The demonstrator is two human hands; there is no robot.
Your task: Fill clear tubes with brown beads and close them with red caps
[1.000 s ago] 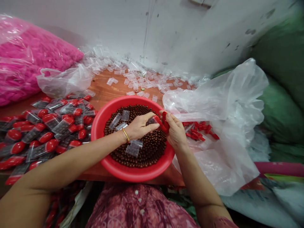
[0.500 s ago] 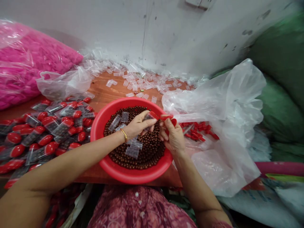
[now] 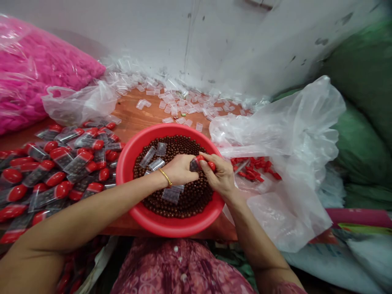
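Note:
Over a red basin (image 3: pixel 125 179) of brown beads (image 3: pixel 171 210), my left hand (image 3: pixel 180 169) grips a small clear plastic container (image 3: pixel 194 164) with dark contents. My right hand (image 3: pixel 219 174) meets it from the other side, its thumb and fingers closed around a red cap (image 3: pixel 210 165) at the container's end. Whether the cap is fully seated I cannot tell, since the fingers cover part of it. Several clear containers (image 3: pixel 157 164) lie on the beads beside my left wrist.
Many red-capped containers (image 3: pixel 76 163) are heaped at the left. Loose red caps (image 3: pixel 255 169) lie on a crumpled clear plastic bag (image 3: pixel 288 204) at the right. Clear plastic pieces (image 3: pixel 183 104) are scattered along the wall. A large bag of pink pieces (image 3: pixel 36 77) stands at the far left.
My right hand has come in and down with the red cap, from beside the container onto its end. My left hand has lowered slightly, still holding the container.

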